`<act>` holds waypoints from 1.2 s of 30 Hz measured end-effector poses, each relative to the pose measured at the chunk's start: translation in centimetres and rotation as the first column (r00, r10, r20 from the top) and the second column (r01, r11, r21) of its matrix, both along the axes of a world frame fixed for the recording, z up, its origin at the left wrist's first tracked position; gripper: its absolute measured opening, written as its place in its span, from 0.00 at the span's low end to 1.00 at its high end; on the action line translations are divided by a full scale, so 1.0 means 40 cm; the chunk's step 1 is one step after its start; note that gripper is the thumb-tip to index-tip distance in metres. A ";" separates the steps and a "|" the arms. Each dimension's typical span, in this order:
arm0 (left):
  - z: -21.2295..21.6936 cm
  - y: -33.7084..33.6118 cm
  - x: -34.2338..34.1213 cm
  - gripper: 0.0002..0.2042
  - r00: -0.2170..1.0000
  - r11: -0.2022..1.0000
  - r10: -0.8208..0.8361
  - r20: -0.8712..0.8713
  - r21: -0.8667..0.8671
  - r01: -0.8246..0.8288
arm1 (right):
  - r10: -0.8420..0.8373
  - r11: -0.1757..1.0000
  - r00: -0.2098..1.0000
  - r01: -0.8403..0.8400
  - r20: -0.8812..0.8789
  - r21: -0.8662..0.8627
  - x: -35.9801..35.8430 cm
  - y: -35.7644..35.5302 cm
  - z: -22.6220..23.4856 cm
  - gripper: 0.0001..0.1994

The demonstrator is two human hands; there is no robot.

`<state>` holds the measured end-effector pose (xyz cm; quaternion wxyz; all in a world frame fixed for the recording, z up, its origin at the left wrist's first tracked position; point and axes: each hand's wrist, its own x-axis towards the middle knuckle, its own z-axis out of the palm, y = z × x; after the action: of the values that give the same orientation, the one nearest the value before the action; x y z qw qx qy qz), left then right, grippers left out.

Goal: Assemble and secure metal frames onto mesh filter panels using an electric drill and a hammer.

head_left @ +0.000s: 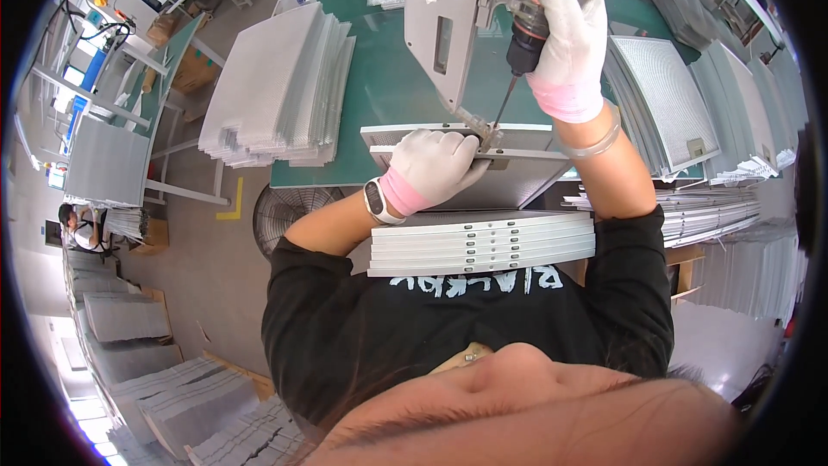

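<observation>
My right hand point(569, 43), in a white glove with a pink cuff, grips a black electric screwdriver point(528, 45). Its thin bit slants down to a small metal jaw point(485, 131) at the foot of a grey machine head point(435, 43). Below that jaw is the edge of a white-framed panel point(539, 183), tilted on the bench. My left hand point(435, 166), gloved the same way, has its fingers curled over the panel's frame beside the bit tip. The glove hides part of the frame, and I cannot make out a screw.
Several framed panels point(414, 248) are stacked against my front. On the green bench point(379, 60), a pile of mesh sheets point(259, 86) stands to the left and more panels point(664, 95) to the right. A floor fan point(285, 216) is at lower left. Another person point(84, 229) sits far left.
</observation>
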<state>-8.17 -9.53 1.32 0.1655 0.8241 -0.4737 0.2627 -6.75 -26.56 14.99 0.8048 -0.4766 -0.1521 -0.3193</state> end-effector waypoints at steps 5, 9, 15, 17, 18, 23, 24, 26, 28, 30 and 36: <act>0.004 -0.012 0.002 0.14 1.000 1.000 -0.016 0.009 -0.016 0.016 | 0.010 1.000 0.999 -0.010 0.034 -0.013 0.045 -0.007 -0.027 0.09; -0.005 -0.006 0.007 0.14 1.000 1.000 -0.010 0.005 0.020 0.010 | 0.196 0.978 0.898 -0.152 0.395 -0.141 0.056 -0.012 -0.039 0.07; -0.015 -0.009 0.009 0.15 0.999 0.999 -0.047 0.016 0.005 0.047 | 0.105 0.989 0.995 -0.104 -0.002 -0.104 -0.026 0.048 -0.099 0.12; -0.020 -0.006 0.008 0.16 0.997 0.998 -0.070 0.016 0.003 0.070 | 0.112 0.991 0.994 -0.112 0.002 -0.075 -0.028 0.043 -0.104 0.12; -0.020 -0.004 0.010 0.15 0.997 0.997 -0.078 0.030 -0.005 0.078 | 0.162 0.978 0.986 -0.165 -0.038 -0.124 -0.026 0.027 -0.109 0.13; -0.023 -0.006 0.009 0.15 0.997 0.998 -0.070 0.032 -0.009 0.070 | 0.177 0.976 0.984 -0.176 -0.005 -0.129 -0.022 0.027 -0.126 0.14; -0.024 -0.006 0.010 0.15 0.997 0.998 -0.069 0.031 -0.005 0.069 | 0.174 0.978 0.985 -0.175 -0.013 -0.118 -0.025 0.029 -0.123 0.14; -0.026 -0.007 0.009 0.15 0.997 0.998 -0.068 0.030 -0.003 0.068 | 0.172 0.979 0.985 -0.173 -0.021 -0.108 -0.028 0.029 -0.122 0.14; -0.026 -0.006 0.010 0.15 0.997 0.998 -0.069 0.019 0.004 0.069 | 0.174 0.975 0.985 -0.173 -0.009 -0.138 -0.028 0.026 -0.124 0.14; -0.032 -0.005 0.013 0.15 0.997 0.997 -0.074 0.031 0.013 0.073 | 0.165 0.976 0.986 -0.163 0.000 -0.142 -0.025 0.027 -0.127 0.13; -0.032 -0.004 0.011 0.14 0.996 0.997 -0.073 0.050 0.015 0.072 | 0.161 0.972 0.987 -0.161 -0.014 -0.173 -0.036 0.025 -0.124 0.12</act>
<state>-7.72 -9.69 0.04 0.1574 0.8005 -0.5091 0.2742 -8.20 -25.54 10.03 0.7834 -0.5312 -0.2175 -0.2384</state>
